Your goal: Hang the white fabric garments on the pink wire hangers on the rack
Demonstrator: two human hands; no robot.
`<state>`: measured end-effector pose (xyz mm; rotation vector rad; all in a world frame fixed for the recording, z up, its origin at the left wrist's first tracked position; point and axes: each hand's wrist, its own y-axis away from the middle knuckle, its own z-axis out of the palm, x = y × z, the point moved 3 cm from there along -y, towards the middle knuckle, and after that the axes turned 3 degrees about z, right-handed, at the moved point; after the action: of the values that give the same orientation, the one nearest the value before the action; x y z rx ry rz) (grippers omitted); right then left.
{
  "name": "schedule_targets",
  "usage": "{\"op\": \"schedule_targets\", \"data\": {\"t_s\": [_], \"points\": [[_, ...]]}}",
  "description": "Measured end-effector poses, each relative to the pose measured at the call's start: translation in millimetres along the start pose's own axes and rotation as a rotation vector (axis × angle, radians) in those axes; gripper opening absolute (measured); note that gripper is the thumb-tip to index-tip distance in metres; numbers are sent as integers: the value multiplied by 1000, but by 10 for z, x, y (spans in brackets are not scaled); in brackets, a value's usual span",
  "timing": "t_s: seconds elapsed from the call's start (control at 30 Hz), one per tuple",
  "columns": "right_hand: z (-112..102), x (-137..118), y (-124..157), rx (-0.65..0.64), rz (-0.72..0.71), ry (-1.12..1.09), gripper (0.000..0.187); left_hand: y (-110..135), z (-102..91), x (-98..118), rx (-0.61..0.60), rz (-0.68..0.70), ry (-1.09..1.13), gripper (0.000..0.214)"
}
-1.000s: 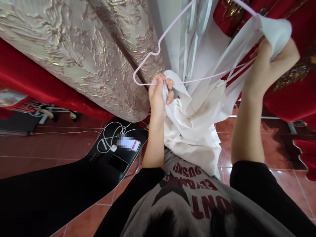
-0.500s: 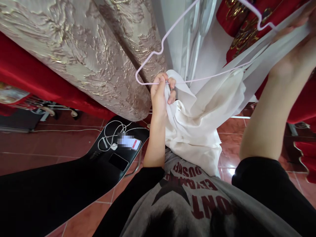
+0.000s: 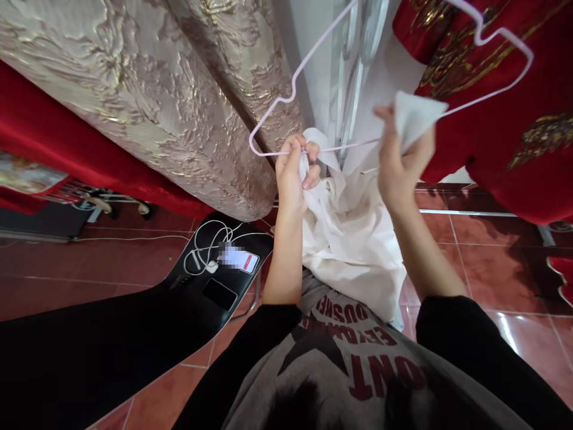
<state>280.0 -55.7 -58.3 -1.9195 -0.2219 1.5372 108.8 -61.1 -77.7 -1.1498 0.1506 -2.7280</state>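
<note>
A thin pink wire hanger [image 3: 286, 98] stretches across the upper middle. My left hand [image 3: 293, 173] is closed on its bottom bar together with a fold of the white garment [image 3: 353, 245], which hangs down in front of my chest. My right hand [image 3: 398, 161] is closed on another part of the white cloth, lifted close under the hanger's bar. The hanger's right shoulder [image 3: 514, 42] stands bare against the red cloth behind it.
A gold brocade fabric [image 3: 147, 83] hangs at the upper left and red embroidered cloth [image 3: 505, 137] at the right. A black seat [image 3: 201, 286] at the left carries a phone, a white cable and a card. Red floor tiles [image 3: 492, 269] lie below.
My right hand came down and left from the hanger's far right shoulder to the middle, bringing the white cloth with it, so that shoulder is now bare. My left hand stayed put.
</note>
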Motion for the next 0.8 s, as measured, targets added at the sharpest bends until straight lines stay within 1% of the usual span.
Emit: {"op": "schedule_targets", "data": {"t_s": [0.03,0.07,0.13,0.2,0.23,0.27,0.33,0.4,0.47,0.53,0.6,0.67,0.73,0.8], "points": [[58,45,9,-79,-24,56,34,2,-10,7,-18,7,-5,26],[91,100,12,-113,-49,106,36,6,-19,10,-46,12,-3,26],[106,215,6,-105,-68,185,40,20,-31,0,-126,4,16,22],[82,291,-6,-59,-74,229,44,43,-46,-14,-203,-22,32,13],[63,307,-15,-41,-87,239,45,55,-66,-15,-222,-36,20,12],[42,311,-27,-29,-102,247,46,64,-99,-8,-220,-47,-6,18],[-8,303,-59,-19,-125,266,47,67,-215,47,-134,-54,-82,32],[-64,287,-95,-10,-136,272,46,54,-377,166,34,-58,-154,33],[-109,275,-122,-8,-136,259,44,33,-511,351,195,-40,-189,28],[-128,265,-131,-15,-132,246,44,7,-536,571,273,-16,-202,31],[-117,258,-121,-22,-130,245,45,-22,-426,791,274,16,-208,42],[-82,253,-94,-26,-135,254,45,-51,-212,966,210,42,-217,49],[-39,248,-58,-30,-143,261,44,-94,34,1045,84,10,-260,50],[-2,242,-24,-34,-150,260,42,-163,225,1021,-66,-63,-370,49]]}}
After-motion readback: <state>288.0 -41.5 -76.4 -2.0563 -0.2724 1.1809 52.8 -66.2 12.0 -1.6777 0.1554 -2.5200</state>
